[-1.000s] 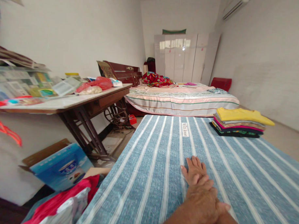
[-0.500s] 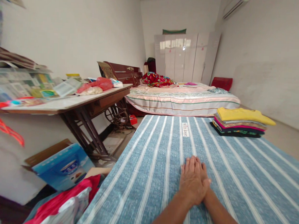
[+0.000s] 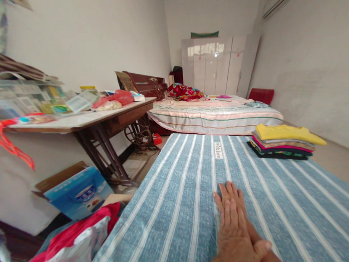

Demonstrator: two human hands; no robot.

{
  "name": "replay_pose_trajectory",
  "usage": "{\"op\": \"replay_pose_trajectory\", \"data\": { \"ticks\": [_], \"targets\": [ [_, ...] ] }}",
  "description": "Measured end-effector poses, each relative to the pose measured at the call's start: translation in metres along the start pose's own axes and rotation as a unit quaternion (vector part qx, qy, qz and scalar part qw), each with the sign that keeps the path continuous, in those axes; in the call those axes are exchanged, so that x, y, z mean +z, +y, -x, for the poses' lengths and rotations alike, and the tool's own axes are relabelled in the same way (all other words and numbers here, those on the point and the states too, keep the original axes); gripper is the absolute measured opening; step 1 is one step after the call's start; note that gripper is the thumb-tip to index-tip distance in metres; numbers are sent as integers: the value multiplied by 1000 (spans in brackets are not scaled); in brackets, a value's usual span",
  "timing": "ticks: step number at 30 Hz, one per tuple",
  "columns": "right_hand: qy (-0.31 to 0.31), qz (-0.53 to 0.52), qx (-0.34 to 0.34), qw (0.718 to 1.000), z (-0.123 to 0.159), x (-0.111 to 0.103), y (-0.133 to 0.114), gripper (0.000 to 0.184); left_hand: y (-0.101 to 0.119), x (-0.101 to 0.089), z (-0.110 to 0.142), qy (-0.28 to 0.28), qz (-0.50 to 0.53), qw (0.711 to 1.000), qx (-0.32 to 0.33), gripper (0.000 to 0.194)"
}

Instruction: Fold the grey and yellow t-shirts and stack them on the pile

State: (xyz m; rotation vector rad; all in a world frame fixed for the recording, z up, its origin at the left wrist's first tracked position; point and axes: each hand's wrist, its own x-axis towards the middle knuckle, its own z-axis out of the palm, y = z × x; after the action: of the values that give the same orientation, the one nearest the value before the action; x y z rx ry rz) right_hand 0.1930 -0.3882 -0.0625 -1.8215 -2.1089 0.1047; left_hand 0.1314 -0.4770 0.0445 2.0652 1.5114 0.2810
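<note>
My right hand (image 3: pixel 232 194) lies palm down on the blue and white striped cloth (image 3: pixel 183 200), its fingers stretched and slightly apart. Across its back and wrist rests my left hand (image 3: pixel 236 236), fingers out straight and thumb over the right forearm. Neither hand holds anything. Beyond my fingertips a "With love" label (image 3: pixel 217 150) shows on the cloth. Farther off, at the right, sits a neat stack of folded clothes, topped by a yellow garment (image 3: pixel 287 133).
On the left, a sewing-machine table (image 3: pixel 77 122) carries a clear box of packets (image 3: pixel 27 97) and a red plastic bag (image 3: pixel 120 97). Below are a blue carton (image 3: pixel 80 192) and red and white clothes (image 3: pixel 82 234). A bed (image 3: pixel 217 119) and wardrobe (image 3: pixel 213 65) stand behind.
My left hand first slid forward over the right fingers, then back toward the wrist, uncovering the right fingers. The view has shifted slightly; the clothes stack stays in place.
</note>
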Motion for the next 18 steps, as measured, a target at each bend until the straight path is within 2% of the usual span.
{"op": "replay_pose_trajectory", "data": {
  "ticks": [5,8,10,14,16,18],
  "targets": [
    [-18,74,21,997,-7,-11,-7,48,-2,22,8,-30,31,999,-10,84],
    [-15,80,15,997,-10,-14,-9,48,-5,29,10,-41,54,998,2,80],
    [-12,74,20,997,-10,-13,-8,49,-7,23,8,-29,56,998,22,73],
    [-5,65,31,997,-4,-4,-4,50,-12,1,-4,71,14,997,24,70],
    [7,61,25,998,-1,-1,-2,51,-14,-5,-10,64,2,998,20,73],
    [6,59,20,998,2,0,-1,52,-14,-5,-13,20,1,1000,12,77]
  ]
}}
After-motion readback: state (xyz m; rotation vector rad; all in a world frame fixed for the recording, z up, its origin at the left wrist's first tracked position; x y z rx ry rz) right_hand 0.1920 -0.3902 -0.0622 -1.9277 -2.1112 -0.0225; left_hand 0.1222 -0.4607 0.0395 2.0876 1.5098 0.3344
